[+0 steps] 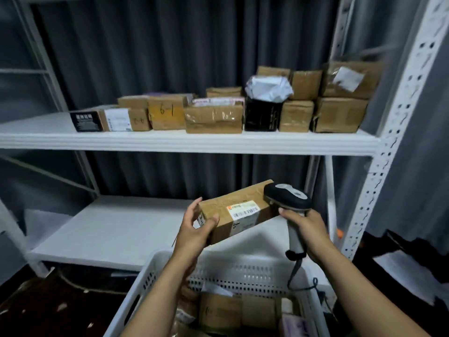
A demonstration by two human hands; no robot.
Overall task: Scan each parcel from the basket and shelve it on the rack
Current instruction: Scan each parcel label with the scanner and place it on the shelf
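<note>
Cardboard parcel (pixel 243 215) is held above the basket (pixel 243 268), long axis from lower-left to upper-right. The left hand (pixel 194 231) clamps its near end. The right hand (pixel 307 229) grips the barcode scanner (pixel 288 197), its head just right of the upturned barcode label (pixel 244 210).

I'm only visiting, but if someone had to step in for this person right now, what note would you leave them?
The left hand grips one end of a brown parcel, barcode label facing up.
The right hand grips the scanner, its head beside the parcel's far end.
Done: a row of parcels sits on the upper shelf.
Left: finish scanning this one (whether it has registered cannot be told) and shelve it. After that, more parcels wait in the white basket.
</note>
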